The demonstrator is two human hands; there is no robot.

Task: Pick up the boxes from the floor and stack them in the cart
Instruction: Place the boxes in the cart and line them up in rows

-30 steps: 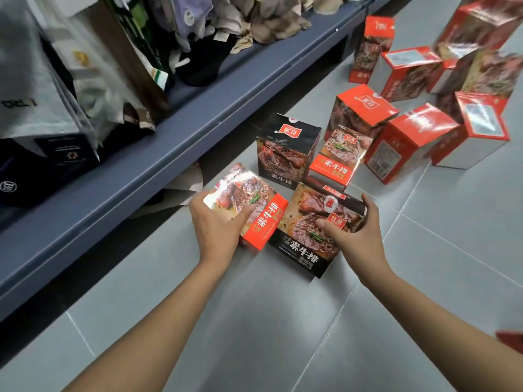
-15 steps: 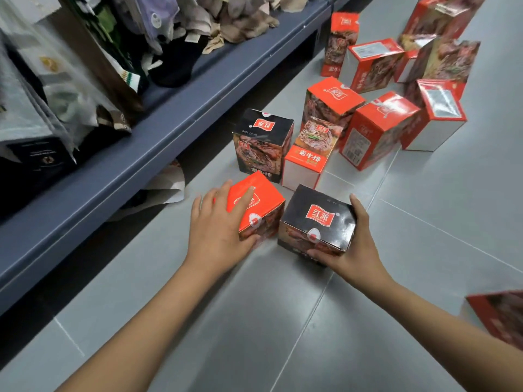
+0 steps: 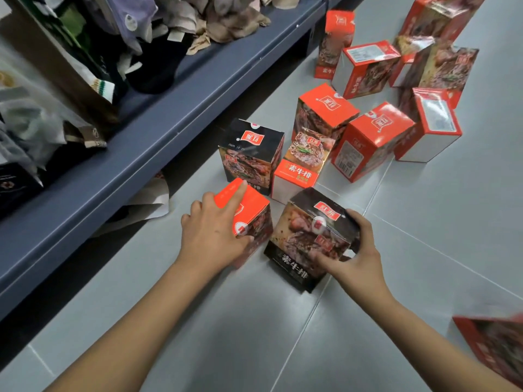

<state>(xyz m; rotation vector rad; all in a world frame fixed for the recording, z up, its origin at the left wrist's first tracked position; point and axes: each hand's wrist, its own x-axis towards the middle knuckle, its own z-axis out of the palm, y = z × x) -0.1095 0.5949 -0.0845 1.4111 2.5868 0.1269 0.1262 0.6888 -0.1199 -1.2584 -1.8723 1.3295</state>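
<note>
My left hand [image 3: 215, 230] grips a red box [image 3: 249, 213] from its left side, fingers over the top and thumb at the lower front. My right hand [image 3: 356, 250] holds a black box [image 3: 308, 236] printed with a steak picture, fingers round its right side and thumb on the front face. Both boxes are tilted on the grey tiled floor [image 3: 424, 250], side by side. Behind them stand another black box [image 3: 252, 154], a small red-and-white box [image 3: 300, 171] and several red boxes [image 3: 370, 140]. No cart is in view.
A blue-grey shelf [image 3: 147, 154] runs along the left, loaded with socks and packaged goods. Crumpled paper [image 3: 147, 205] lies under its edge. A red box corner [image 3: 498, 346] shows at the lower right. Bare floor lies to the right and toward me.
Both boxes have been turned in my hands: from lying with fronts up, to standing, and now the black box tilts back so its steak face shows. The view moved closer.
</note>
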